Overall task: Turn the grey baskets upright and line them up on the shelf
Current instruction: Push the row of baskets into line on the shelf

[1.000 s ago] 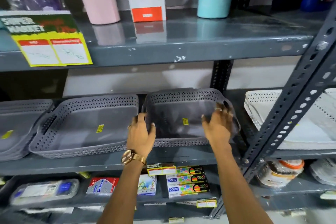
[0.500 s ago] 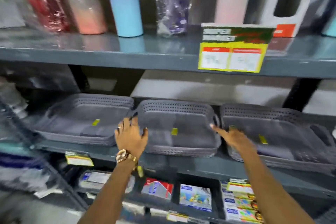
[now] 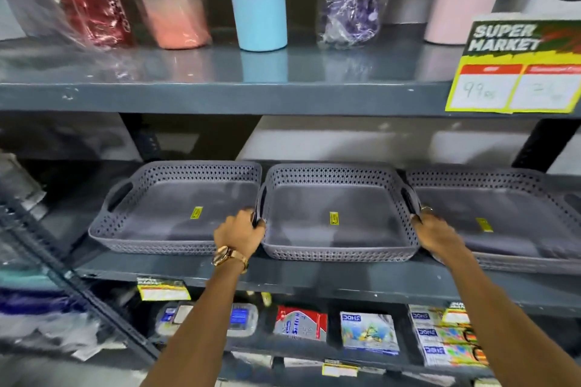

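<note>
Three grey perforated baskets stand upright side by side on the middle shelf (image 3: 314,276), each with a small yellow sticker inside. The left basket (image 3: 176,214) sits apart from my hands. My left hand (image 3: 240,234), with a gold watch on the wrist, grips the left handle of the middle basket (image 3: 336,223). My right hand (image 3: 435,234) grips that basket's right handle, between it and the right basket (image 3: 509,220), which looks like a stack of baskets and runs off the frame's right edge.
Tall tumblers (image 3: 261,0) in red, coral, blue, purple and pink line the upper shelf, with a yellow price sign (image 3: 515,69) at its right edge. Small packaged goods (image 3: 367,333) fill the lower shelf. A slanted metal upright (image 3: 63,286) crosses at left.
The view has swung left from the white basket toward this part of the row. My hands left the basket at the far right and now close on the middle basket's two handles.
</note>
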`<action>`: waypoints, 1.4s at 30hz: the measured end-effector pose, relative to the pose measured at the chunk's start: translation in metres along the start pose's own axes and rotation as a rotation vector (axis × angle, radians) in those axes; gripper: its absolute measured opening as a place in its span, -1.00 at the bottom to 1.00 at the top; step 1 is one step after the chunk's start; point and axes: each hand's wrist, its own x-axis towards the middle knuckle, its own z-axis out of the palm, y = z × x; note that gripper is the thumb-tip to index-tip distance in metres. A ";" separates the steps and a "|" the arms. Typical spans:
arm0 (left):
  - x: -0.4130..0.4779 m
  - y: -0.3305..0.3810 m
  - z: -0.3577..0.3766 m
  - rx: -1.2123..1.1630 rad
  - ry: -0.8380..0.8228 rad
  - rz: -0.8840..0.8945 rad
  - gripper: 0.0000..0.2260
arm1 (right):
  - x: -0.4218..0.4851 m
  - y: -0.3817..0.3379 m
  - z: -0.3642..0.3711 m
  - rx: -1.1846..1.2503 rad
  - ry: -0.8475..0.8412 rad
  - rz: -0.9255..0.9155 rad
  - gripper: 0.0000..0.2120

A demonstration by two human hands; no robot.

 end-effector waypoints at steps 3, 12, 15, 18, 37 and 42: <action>0.020 0.010 -0.001 -0.032 0.005 -0.015 -0.64 | 0.016 -0.011 -0.003 0.071 -0.014 0.014 -0.61; 0.037 0.024 -0.002 -0.131 0.050 -0.067 -0.75 | 0.021 -0.026 -0.007 0.070 -0.027 0.094 -0.52; 0.026 0.021 -0.006 -0.172 0.043 -0.086 -0.71 | 0.005 -0.024 -0.007 0.039 -0.024 0.095 -0.53; 0.007 0.013 -0.007 -0.147 0.042 -0.089 -0.69 | -0.016 -0.016 -0.006 -0.025 0.014 0.079 -0.57; -0.058 -0.004 -0.009 -0.059 0.083 -0.070 -0.67 | -0.077 0.017 -0.010 -0.007 0.044 0.003 -0.60; -0.058 -0.005 -0.007 -0.045 0.081 -0.066 -0.66 | -0.077 0.018 -0.011 -0.010 0.052 -0.015 -0.60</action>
